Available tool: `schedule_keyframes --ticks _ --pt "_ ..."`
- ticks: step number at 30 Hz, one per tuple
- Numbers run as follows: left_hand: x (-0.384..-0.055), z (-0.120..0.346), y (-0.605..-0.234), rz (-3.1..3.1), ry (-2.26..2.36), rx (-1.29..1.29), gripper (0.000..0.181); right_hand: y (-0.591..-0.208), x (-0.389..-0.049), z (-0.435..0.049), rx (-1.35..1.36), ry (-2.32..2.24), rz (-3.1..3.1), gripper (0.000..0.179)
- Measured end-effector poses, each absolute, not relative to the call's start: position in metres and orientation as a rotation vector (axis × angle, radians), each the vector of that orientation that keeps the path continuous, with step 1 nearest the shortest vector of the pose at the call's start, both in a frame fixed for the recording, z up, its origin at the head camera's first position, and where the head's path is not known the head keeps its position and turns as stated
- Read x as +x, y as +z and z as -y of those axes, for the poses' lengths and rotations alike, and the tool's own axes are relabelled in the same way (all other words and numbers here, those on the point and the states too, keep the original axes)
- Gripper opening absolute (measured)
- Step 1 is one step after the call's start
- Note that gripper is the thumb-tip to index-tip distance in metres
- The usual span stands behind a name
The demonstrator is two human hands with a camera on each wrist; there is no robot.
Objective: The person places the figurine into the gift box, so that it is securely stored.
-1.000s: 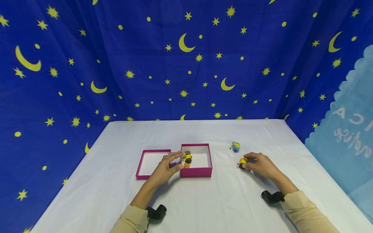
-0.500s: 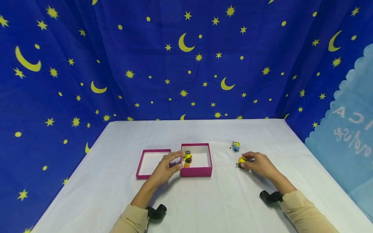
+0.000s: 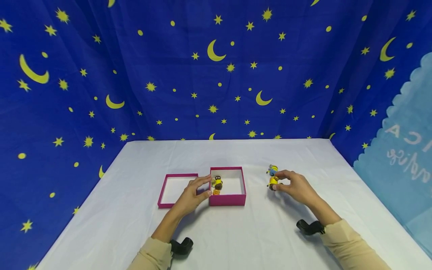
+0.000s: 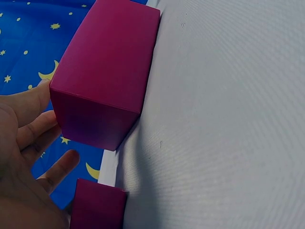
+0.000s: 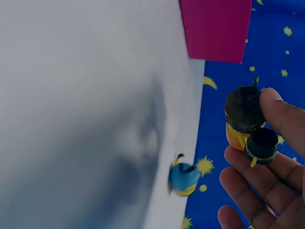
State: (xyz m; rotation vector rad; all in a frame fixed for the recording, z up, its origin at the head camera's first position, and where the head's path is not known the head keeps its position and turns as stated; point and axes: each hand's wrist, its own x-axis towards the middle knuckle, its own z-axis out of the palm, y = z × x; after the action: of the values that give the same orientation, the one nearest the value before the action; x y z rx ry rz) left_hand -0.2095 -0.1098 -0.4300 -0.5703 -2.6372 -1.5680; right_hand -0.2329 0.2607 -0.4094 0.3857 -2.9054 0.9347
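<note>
My right hand pinches a yellow toy Minion figure between thumb and fingers. From the right wrist view the figure's dark base and a small black cup-shaped part show. Just behind it is a second Minion figure in blue, on the table. My left hand touches the left side of a magenta box, its thumb near the front corner and fingers fairly straight. Inside that box, along the left, lie a yellow-and-brown Minion figure and a small orange piece.
The magenta box lid, white inside, lies left of the box, partly behind the left hand. A white cloth covers the table. Blue star-and-moon curtains rise behind and beside it. A black camera mount sits at each wrist.
My right hand has moved slightly left and away from me with the yellow Minion figure, bringing it in front of the blue one. The left hand and box stay put.
</note>
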Motion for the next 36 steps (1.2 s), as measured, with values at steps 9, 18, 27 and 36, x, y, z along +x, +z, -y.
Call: schedule_keyframes --ticks 9,18,27,36 --pt "-0.213 0.111 -0.436 2.633 -1.574 -0.569 0.047 -0.399 -0.232 -0.239 0.418 0.978 2.857 0.05" --pt "-0.212 0.111 -0.435 2.631 -1.576 -0.57 0.046 -0.392 -0.235 -0.212 0.508 1.042 2.787 0.049" --pt "-0.211 0.111 -0.436 2.614 -1.569 -0.587 0.046 -0.387 -0.238 -0.187 0.563 1.033 2.775 0.051" --pt "-0.212 0.112 -0.437 2.616 -1.589 -0.593 0.046 -0.386 -0.24 -0.168 0.559 1.057 2.807 0.05"
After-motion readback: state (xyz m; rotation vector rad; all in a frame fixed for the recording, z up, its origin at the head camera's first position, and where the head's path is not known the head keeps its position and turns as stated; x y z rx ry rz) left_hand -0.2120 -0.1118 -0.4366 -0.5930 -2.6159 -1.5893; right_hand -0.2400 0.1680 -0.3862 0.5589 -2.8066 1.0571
